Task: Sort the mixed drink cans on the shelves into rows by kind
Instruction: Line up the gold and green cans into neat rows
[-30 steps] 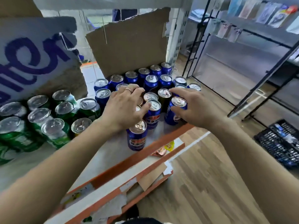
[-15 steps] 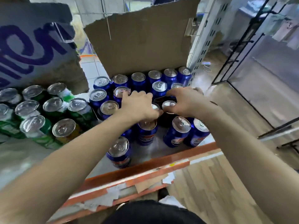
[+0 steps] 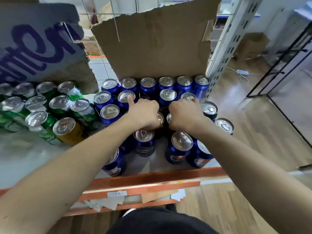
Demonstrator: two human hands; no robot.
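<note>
The left hand (image 3: pixel 143 114) and right hand (image 3: pixel 184 115) are side by side mid-shelf, and each looks curled round one of the two dark cans (image 3: pixel 161 116) buried in the blue cans (image 3: pixel 144 146), with the green cans (image 3: pixel 59 105) off at 9 o'clock. Everything stands upright, long axis vertical, tops facing the camera. Risk imo: pulling those two out of such a tight pack bumps the loose blue ones at 6 o'clock off the shelf (image 3: pixel 152 178) edge

Blue cans (image 3: pixel 179 149): red-white labels, silver tops. Green cans (image 3: pixel 50 123): white swirls. One yellow can (image 3: pixel 72 135). Two dark cans (image 3: pixel 163 132), brownish-black. Shelf edge (image 3: pixel 152 179) orange. Cardboard (image 3: pixel 160 48) plain brown. Sign (image 3: pixel 33 44) white w/ purple lettering. Floor (image 3: pixel 219 208) light wood grain.
</note>
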